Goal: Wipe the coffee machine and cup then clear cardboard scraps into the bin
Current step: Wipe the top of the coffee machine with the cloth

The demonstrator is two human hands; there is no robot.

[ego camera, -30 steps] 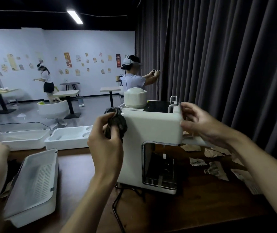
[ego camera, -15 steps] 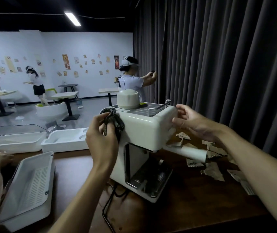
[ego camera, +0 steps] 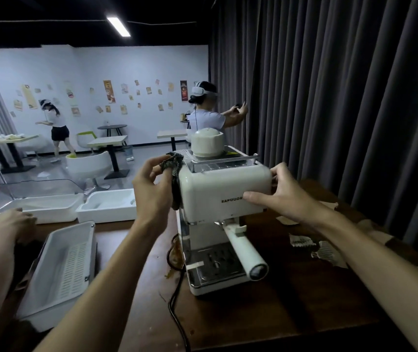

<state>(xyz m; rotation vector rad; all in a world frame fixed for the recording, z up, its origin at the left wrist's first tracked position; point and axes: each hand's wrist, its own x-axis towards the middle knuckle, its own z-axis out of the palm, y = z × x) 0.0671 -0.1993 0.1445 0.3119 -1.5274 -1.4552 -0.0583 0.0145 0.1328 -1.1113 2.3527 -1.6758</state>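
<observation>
Head view: left hand (ego camera: 152,191) pinches a dark cloth (ego camera: 175,168) against the coffee machine (ego camera: 215,189); right hand (ego camera: 286,196) grips its right corner, cardboard scraps (ego camera: 301,241) lying beside that wrist.

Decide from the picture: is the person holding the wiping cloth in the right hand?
No, the left hand presses the cloth to the coffee machine; the right hand grips it.

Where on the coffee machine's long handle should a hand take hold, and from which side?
Wrap round the thick free end of the handle, coming from the front right: it juts out from the coffee machine toward the camera as a bare cylinder.
</observation>
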